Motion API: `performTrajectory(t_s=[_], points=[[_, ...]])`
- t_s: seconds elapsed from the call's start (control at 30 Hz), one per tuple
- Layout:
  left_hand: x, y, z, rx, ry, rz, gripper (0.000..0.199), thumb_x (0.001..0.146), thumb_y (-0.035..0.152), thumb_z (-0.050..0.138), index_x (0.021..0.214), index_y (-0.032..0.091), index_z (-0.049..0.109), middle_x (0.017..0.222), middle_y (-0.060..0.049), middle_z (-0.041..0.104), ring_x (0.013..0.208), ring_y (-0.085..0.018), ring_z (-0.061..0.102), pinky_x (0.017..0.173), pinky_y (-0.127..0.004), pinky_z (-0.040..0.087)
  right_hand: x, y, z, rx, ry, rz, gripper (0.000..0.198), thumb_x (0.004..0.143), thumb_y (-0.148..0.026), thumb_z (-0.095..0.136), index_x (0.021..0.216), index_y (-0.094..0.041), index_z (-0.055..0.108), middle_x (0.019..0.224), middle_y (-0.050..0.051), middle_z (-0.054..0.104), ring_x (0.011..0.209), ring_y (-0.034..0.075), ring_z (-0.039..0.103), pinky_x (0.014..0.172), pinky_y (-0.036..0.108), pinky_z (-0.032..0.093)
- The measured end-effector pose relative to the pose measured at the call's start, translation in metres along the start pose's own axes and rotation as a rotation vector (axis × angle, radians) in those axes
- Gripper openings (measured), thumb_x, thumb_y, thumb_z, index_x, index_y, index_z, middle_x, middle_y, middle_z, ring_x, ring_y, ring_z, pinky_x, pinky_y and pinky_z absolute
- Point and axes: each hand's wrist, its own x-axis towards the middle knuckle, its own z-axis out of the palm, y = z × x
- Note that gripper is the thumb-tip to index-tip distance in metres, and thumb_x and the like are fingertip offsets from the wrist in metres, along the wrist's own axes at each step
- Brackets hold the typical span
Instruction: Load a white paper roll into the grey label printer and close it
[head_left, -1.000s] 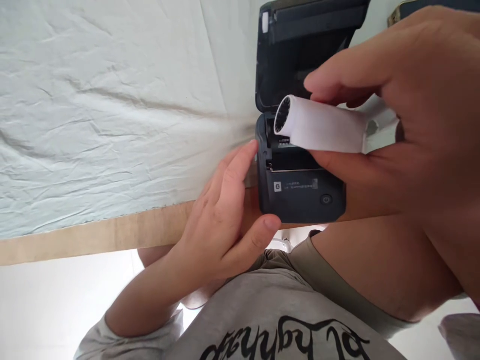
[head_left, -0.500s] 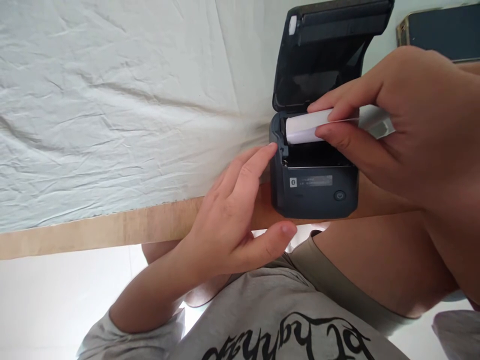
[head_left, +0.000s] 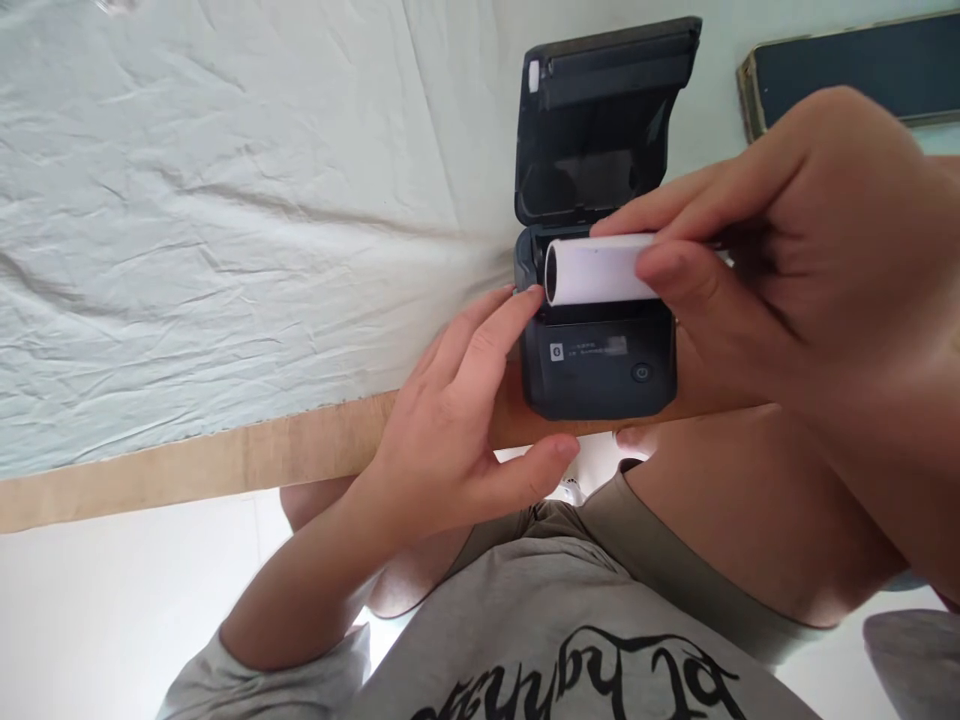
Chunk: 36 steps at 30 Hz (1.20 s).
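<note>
A dark portable label printer [head_left: 592, 375] lies at the table's edge with its lid [head_left: 600, 130] swung up, baring the roll compartment. Between the thumb and fingers of my right hand [head_left: 787, 240] is a white paper roll [head_left: 600, 270], held over that compartment. The roll's hollow left end is tipped up toward me; its right end is hidden behind my fingers. My left hand [head_left: 465, 420] is open, fingers stretched out, with its fingertips at the printer's left side near the roll's end. The left thumb points right, just below the table edge.
A phone in a worn case [head_left: 862, 70] lies at the upper right, beyond my right hand. Wrinkled pale cloth [head_left: 262, 200] covers the table, whose bare wooden edge [head_left: 225, 460] runs along the front. My legs are beneath the edge.
The roll has come up out of the printer's compartment in my right hand, its hollow left end now showing. The printer and phone appear shifted left in view. My left hand stays beside the printer.
</note>
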Motion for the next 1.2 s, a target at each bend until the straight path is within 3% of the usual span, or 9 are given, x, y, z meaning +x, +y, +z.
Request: performTrajectory(t_s=[0.17, 0.3, 0.4, 0.53, 0.63, 0.73, 1.03, 1.13, 1.2], points=[[0.0, 0.006, -0.002, 0.086, -0.004, 0.003, 0.085, 0.113, 0.077, 0.068, 0.182, 0.033, 0.045, 0.183, -0.019, 0.057, 0.168, -0.047, 0.063, 0.131, -0.067, 0.064, -0.013, 0.0, -0.002, -0.025, -0.028, 0.051, 0.057, 0.115, -0.08, 0.053, 0.129, -0.031, 0.079, 0.12, 0.006, 0.082, 0.138, 0.024, 0.079, 0.097, 0.035, 0.067], [0.001, 0.009, -0.004, 0.142, -0.041, 0.005, 0.08, 0.117, 0.07, 0.064, 0.184, 0.03, 0.043, 0.184, -0.023, 0.054, 0.171, -0.046, 0.06, 0.133, -0.067, 0.062, -0.016, 0.001, 0.001, -0.048, -0.063, 0.042, 0.052, 0.113, -0.077, 0.057, 0.13, -0.032, 0.077, 0.121, 0.007, 0.081, 0.144, 0.026, 0.075, 0.102, 0.04, 0.066], [0.001, 0.007, -0.003, 0.156, -0.048, 0.015, 0.082, 0.117, 0.073, 0.063, 0.185, 0.031, 0.043, 0.185, -0.021, 0.053, 0.174, -0.045, 0.057, 0.135, -0.064, 0.06, -0.015, -0.002, 0.002, -0.074, -0.088, 0.017, 0.041, 0.113, -0.068, 0.061, 0.12, -0.03, 0.076, 0.118, 0.006, 0.081, 0.138, 0.025, 0.077, 0.103, 0.042, 0.064], [0.0, 0.003, 0.002, 0.13, 0.007, 0.011, 0.092, 0.113, 0.082, 0.066, 0.187, 0.036, 0.039, 0.185, -0.018, 0.054, 0.173, -0.047, 0.057, 0.139, -0.067, 0.056, -0.01, 0.0, 0.003, -0.059, -0.04, -0.122, 0.029, 0.111, -0.048, 0.067, 0.095, -0.024, 0.066, 0.109, -0.002, 0.083, 0.11, 0.017, 0.082, 0.097, 0.04, 0.061], [0.0, 0.002, 0.004, 0.101, 0.012, 0.004, 0.103, 0.108, 0.088, 0.072, 0.19, 0.039, 0.032, 0.186, -0.016, 0.055, 0.171, -0.048, 0.058, 0.139, -0.067, 0.057, -0.003, 0.001, 0.002, -0.027, -0.037, -0.062, 0.011, 0.104, -0.036, 0.072, 0.107, -0.026, 0.069, 0.113, -0.006, 0.084, 0.103, 0.015, 0.082, 0.096, 0.038, 0.061], [0.0, 0.002, 0.004, 0.09, -0.009, 0.003, 0.104, 0.108, 0.085, 0.074, 0.191, 0.041, 0.028, 0.187, -0.014, 0.055, 0.17, -0.048, 0.06, 0.137, -0.067, 0.058, 0.002, -0.001, 0.001, -0.028, -0.037, -0.005, 0.018, 0.098, -0.026, 0.069, 0.116, -0.028, 0.071, 0.112, -0.006, 0.083, 0.103, 0.014, 0.08, 0.09, 0.034, 0.057], [-0.002, 0.004, 0.003, 0.095, 0.007, -0.009, 0.095, 0.113, 0.083, 0.065, 0.191, 0.039, 0.033, 0.185, -0.015, 0.057, 0.169, -0.047, 0.061, 0.136, -0.068, 0.059, 0.008, 0.008, -0.001, -0.129, -0.076, -0.145, 0.012, 0.11, -0.036, 0.069, 0.116, -0.031, 0.079, 0.098, -0.01, 0.08, 0.084, 0.008, 0.071, 0.075, 0.034, 0.033], [-0.002, 0.004, 0.003, 0.103, 0.004, -0.006, 0.099, 0.111, 0.086, 0.066, 0.191, 0.039, 0.032, 0.186, -0.015, 0.055, 0.169, -0.048, 0.061, 0.136, -0.068, 0.06, 0.008, 0.009, -0.002, -0.138, -0.097, -0.169, 0.018, 0.112, -0.035, 0.065, 0.11, -0.033, 0.083, 0.091, -0.01, 0.078, 0.081, 0.007, 0.068, 0.077, 0.034, 0.037], [-0.003, 0.004, 0.002, 0.108, -0.006, -0.012, 0.103, 0.109, 0.089, 0.069, 0.191, 0.041, 0.03, 0.186, -0.015, 0.055, 0.169, -0.048, 0.06, 0.136, -0.068, 0.06, 0.005, 0.008, -0.003, -0.144, -0.101, -0.111, 0.019, 0.113, -0.036, 0.064, 0.111, -0.034, 0.083, 0.098, -0.009, 0.08, 0.095, 0.011, 0.074, 0.083, 0.035, 0.042]])
